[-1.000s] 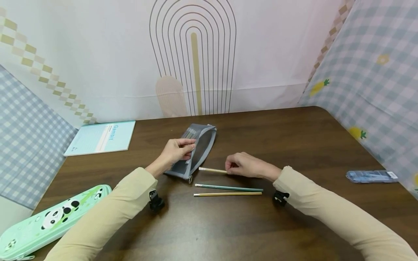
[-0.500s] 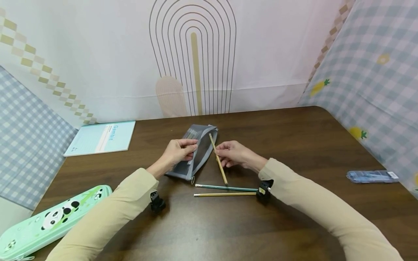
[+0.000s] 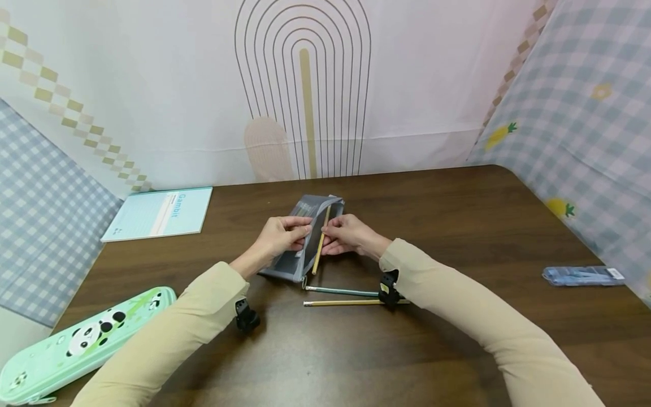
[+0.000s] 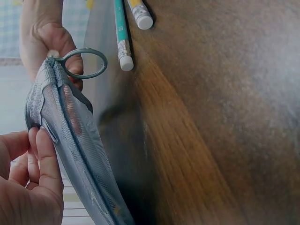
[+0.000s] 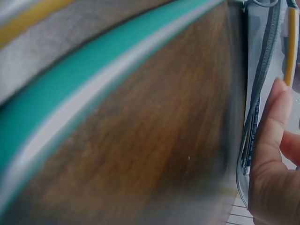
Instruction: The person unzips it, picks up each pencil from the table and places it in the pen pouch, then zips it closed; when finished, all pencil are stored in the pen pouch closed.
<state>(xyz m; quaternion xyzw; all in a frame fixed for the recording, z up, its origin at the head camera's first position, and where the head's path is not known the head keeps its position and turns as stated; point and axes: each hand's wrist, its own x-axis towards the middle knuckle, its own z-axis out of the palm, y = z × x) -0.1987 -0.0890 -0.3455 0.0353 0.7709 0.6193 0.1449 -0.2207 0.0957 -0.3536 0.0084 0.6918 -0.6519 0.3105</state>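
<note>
A grey mesh zip pouch lies tilted on the table with its mouth spread open to the right. My left hand pinches the near-left lip of that mouth. In my right hand a yellow pencil is pinched, its far end at the pouch opening and its near end angled down. The right wrist view shows a dark pencil through the mesh. Below the pouch a green pencil and another yellow pencil lie side by side, partly hidden by the right wrist camera.
A mint panda pencil case lies at the left by my forearm. A light blue notebook sits at the back left. Near the right edge of the table is a small clear blue pack. Patterned cloth hangs behind and at both sides.
My right hand has lifted the yellow pencil off the table, turned it steeply and carried it left to the pouch mouth. The left hand keeps its pinch on the pouch.
</note>
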